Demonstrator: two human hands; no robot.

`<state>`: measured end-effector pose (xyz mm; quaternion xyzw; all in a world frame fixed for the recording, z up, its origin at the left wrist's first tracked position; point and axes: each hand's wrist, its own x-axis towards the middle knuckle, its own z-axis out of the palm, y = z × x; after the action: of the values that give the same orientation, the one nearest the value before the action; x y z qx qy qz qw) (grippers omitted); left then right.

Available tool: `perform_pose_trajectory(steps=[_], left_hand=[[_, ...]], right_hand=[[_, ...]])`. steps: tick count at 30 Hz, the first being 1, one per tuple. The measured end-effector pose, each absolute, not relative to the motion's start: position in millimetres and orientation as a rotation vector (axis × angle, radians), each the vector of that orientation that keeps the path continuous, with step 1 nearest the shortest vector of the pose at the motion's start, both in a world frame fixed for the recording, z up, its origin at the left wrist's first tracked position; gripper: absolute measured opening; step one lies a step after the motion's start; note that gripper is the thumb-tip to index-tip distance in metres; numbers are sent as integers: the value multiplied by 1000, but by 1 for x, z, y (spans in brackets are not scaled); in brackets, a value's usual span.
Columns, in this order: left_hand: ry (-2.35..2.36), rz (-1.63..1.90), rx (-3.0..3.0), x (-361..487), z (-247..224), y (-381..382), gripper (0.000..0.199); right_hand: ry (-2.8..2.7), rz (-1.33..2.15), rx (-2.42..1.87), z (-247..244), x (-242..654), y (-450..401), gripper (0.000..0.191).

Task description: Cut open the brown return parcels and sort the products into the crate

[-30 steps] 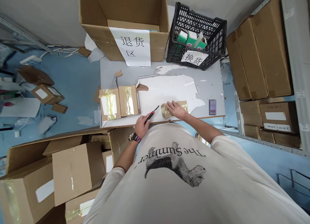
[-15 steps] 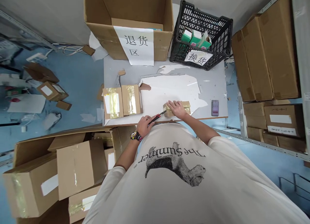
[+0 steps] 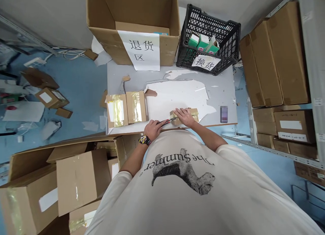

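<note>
My left hand (image 3: 151, 129), with a watch on its wrist, is closed around the handle of a utility knife (image 3: 166, 122) in black and red. The knife's tip touches, or lies very near, the left end of a small taped cardboard box (image 3: 194, 114) at the table's front edge. Across the top of this box lies my right hand (image 3: 185, 116), gripping it and hiding its middle. To the left, two taped cardboard boxes (image 3: 116, 109) stand side by side on the white-covered table.
A big open carton (image 3: 104, 42) and a black plastic crate (image 3: 215, 60) with green-white boxes stand at the back. A phone (image 3: 223, 114) lies on the right. A large carton full of boxes (image 3: 76, 180) is at lower left; shelves with cartons (image 3: 286, 59) rise at right.
The knife's tip has shifted slightly at the box's left end, and the left hand has moved a little. The right hand stays on the box. The whole view has shifted slightly.
</note>
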<state>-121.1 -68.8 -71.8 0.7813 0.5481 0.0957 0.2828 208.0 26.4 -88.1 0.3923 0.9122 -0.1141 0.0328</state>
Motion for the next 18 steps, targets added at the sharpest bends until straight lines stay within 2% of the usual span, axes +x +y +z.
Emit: perform_pose_trajectory(steps=[18], left_hand=[[1445, 78, 2156, -119, -47, -31, 57]], right_hand=[[2848, -349, 1286, -94, 209, 25, 65]])
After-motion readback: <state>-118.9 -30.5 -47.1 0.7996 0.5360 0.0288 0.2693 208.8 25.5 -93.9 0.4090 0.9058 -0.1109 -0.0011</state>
